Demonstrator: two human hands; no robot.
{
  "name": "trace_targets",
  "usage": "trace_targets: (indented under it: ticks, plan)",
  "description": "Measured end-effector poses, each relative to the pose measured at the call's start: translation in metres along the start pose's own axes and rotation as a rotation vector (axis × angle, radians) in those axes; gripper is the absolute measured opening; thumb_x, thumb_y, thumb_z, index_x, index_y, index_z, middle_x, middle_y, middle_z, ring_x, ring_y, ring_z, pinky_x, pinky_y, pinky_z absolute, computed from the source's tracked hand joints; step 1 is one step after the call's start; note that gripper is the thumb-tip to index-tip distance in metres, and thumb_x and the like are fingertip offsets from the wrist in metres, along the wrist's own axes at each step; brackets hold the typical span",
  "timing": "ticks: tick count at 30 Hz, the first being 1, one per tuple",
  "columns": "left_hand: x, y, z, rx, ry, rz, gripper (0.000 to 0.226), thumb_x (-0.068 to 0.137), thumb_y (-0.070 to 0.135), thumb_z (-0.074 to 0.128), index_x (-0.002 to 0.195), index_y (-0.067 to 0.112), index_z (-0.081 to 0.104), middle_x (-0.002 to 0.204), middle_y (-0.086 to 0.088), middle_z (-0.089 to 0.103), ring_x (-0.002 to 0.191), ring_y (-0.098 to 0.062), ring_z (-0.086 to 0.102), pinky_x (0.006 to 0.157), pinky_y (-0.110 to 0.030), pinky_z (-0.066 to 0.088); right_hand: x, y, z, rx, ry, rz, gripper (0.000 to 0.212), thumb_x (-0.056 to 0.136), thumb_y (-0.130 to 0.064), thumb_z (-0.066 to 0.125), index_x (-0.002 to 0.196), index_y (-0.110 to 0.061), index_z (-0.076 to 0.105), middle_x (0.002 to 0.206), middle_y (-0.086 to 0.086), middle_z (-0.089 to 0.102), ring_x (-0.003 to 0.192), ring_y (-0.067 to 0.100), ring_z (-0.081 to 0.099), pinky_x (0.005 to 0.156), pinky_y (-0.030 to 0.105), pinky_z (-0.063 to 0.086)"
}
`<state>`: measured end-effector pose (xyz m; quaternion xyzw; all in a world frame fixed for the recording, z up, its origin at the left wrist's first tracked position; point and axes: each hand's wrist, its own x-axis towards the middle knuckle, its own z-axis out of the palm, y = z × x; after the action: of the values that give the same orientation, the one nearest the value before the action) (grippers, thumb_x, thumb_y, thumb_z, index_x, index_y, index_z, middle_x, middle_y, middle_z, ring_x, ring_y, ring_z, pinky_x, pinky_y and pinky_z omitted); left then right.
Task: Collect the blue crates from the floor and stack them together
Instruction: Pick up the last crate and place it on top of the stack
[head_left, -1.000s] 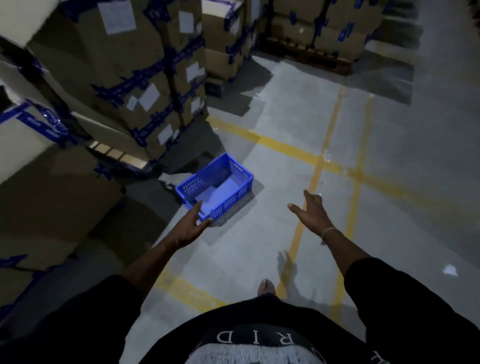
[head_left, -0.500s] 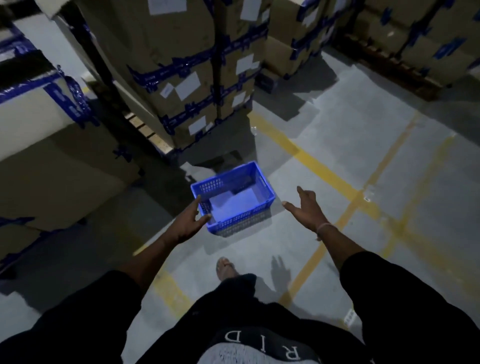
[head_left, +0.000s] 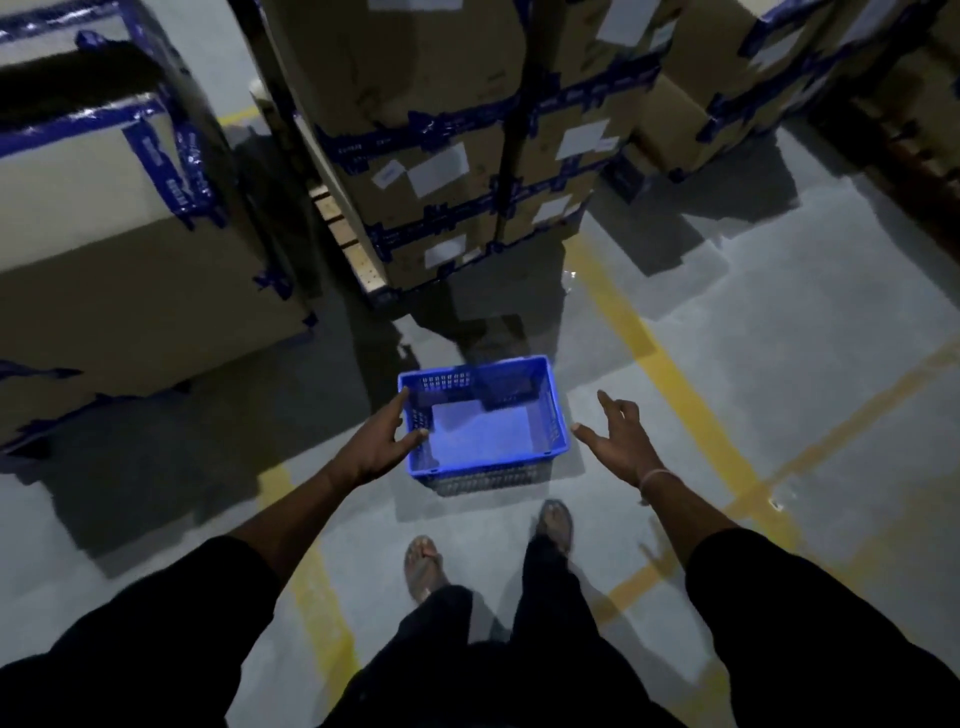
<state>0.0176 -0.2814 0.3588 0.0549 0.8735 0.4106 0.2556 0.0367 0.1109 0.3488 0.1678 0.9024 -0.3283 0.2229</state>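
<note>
- Cardboard is filling the far left: a big box (head_left: 104, 249) bound with blue tape is sitting on the floor (head_left: 753, 364), its top corner wrapped in dark film.
- Just to its right, a stack of boxes (head_left: 441, 156) with white labels and blue tape is resting on a wooden pallet (head_left: 348, 244); more boxes (head_left: 727, 78) are standing behind it toward the upper right.
- The left hand (head_left: 379, 444) is reaching forward from a black sleeve (head_left: 156, 623), fingers spread and relaxed, thumb lying over the left rim of the crate (head_left: 483, 421). Whether it is touching the rim or hovering above it is not clear; it is not gripping anything.
- The blue crate is sitting upright on the grey floor, right in front of the person and between the two hands, with nothing showing inside it. Its far wall is lying in the shadow of the box stack.
- Two feet in sandals (head_left: 423, 566) are standing just behind the crate, nearer the person.
- The right hand (head_left: 621, 441) is hanging open just beside the crate's right wall, palm turned toward it, fingers splayed, not touching it. A thin band (head_left: 652, 475) is circling that wrist.
- Yellow lines (head_left: 654, 358) are crossing the floor to the right of the crate, one running diagonally past the right hand.
</note>
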Motion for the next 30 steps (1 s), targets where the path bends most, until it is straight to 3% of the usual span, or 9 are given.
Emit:
trace_targets:
  ticks: [5, 10, 14, 17, 19, 22, 25, 28, 30]
  plan:
    - [0.030, -0.004, 0.025, -0.031, 0.108, -0.183, 0.082, 0.095, 0.047, 0.059, 0.159, 0.022, 0.012, 0.164, -0.001, 0.022, 0.141, -0.022, 0.041, 0.109, -0.032, 0.036, 0.072, 0.020, -0.007, -0.037, -0.095, -0.034, 0.084, 0.086, -0.062, 0.060, 0.154, -0.029, 0.023, 0.157, 0.003, 0.017, 0.139, 0.032, 0.037, 0.111, 0.042, 0.035]
    - [0.084, -0.039, 0.056, 0.044, 0.093, -0.214, 0.080, 0.098, 0.038, 0.059, 0.158, 0.014, 0.013, 0.163, -0.007, 0.025, 0.142, -0.024, 0.039, 0.107, -0.026, 0.033, 0.147, 0.055, 0.016, -0.059, -0.122, -0.038, 0.080, 0.087, -0.057, 0.062, 0.153, -0.030, 0.027, 0.151, 0.003, 0.023, 0.130, 0.032, 0.045, 0.107, 0.040, 0.040]
    - [0.146, -0.093, 0.088, 0.047, 0.133, -0.282, 0.082, 0.094, 0.042, 0.060, 0.158, 0.012, 0.018, 0.160, -0.011, 0.030, 0.141, -0.027, 0.039, 0.112, -0.037, 0.037, 0.213, 0.096, 0.061, -0.029, -0.134, -0.002, 0.078, 0.086, -0.055, 0.064, 0.151, -0.030, 0.032, 0.147, 0.004, 0.028, 0.129, 0.030, 0.047, 0.108, 0.041, 0.040]
    - [0.197, -0.155, 0.124, 0.108, 0.140, -0.287, 0.088, 0.087, 0.053, 0.049, 0.157, 0.008, 0.020, 0.158, -0.015, 0.033, 0.143, -0.029, 0.036, 0.114, -0.034, 0.030, 0.268, 0.130, 0.109, -0.046, -0.151, 0.010, 0.077, 0.085, -0.054, 0.065, 0.151, -0.031, 0.033, 0.146, 0.006, 0.028, 0.127, 0.032, 0.048, 0.108, 0.041, 0.040]
    - [0.225, -0.207, 0.150, 0.145, 0.136, -0.305, 0.091, 0.082, 0.055, 0.045, 0.157, 0.011, 0.020, 0.153, -0.019, 0.039, 0.138, -0.034, 0.040, 0.111, -0.039, 0.036, 0.308, 0.152, 0.143, -0.071, -0.171, 0.008, 0.077, 0.085, -0.054, 0.066, 0.151, -0.031, 0.033, 0.147, 0.007, 0.027, 0.131, 0.034, 0.044, 0.110, 0.043, 0.038]
    - [0.263, -0.283, 0.186, 0.169, 0.126, -0.395, 0.092, 0.075, 0.063, 0.041, 0.157, 0.034, 0.012, 0.145, -0.021, 0.043, 0.128, -0.040, 0.046, 0.102, -0.050, 0.045, 0.368, 0.183, 0.192, -0.120, -0.167, 0.002, 0.077, 0.084, -0.052, 0.067, 0.150, -0.030, 0.034, 0.148, 0.009, 0.026, 0.133, 0.035, 0.041, 0.112, 0.042, 0.035]
    - [0.294, -0.350, 0.216, 0.160, 0.135, -0.513, 0.093, 0.070, 0.063, 0.044, 0.154, 0.043, 0.009, 0.153, -0.025, 0.034, 0.140, -0.044, 0.032, 0.106, -0.056, 0.040, 0.424, 0.210, 0.234, -0.149, -0.154, 0.006, 0.078, 0.084, -0.051, 0.068, 0.151, -0.029, 0.033, 0.149, 0.011, 0.024, 0.131, 0.038, 0.043, 0.113, 0.041, 0.035]
    - [0.320, -0.387, 0.239, 0.108, 0.170, -0.594, 0.093, 0.073, 0.054, 0.053, 0.155, 0.040, 0.012, 0.151, -0.030, 0.035, 0.145, -0.043, 0.024, 0.109, -0.051, 0.037, 0.466, 0.233, 0.265, -0.158, -0.143, 0.010, 0.080, 0.084, -0.048, 0.069, 0.151, -0.027, 0.031, 0.148, 0.011, 0.022, 0.126, 0.042, 0.048, 0.111, 0.046, 0.038]
    - [0.336, -0.405, 0.249, 0.050, 0.180, -0.616, 0.091, 0.077, 0.047, 0.061, 0.155, 0.039, 0.016, 0.145, -0.032, 0.036, 0.136, -0.045, 0.036, 0.106, -0.046, 0.041, 0.485, 0.244, 0.281, -0.148, -0.115, 0.018, 0.080, 0.084, -0.046, 0.069, 0.151, -0.025, 0.030, 0.147, 0.011, 0.022, 0.122, 0.042, 0.051, 0.109, 0.046, 0.039]
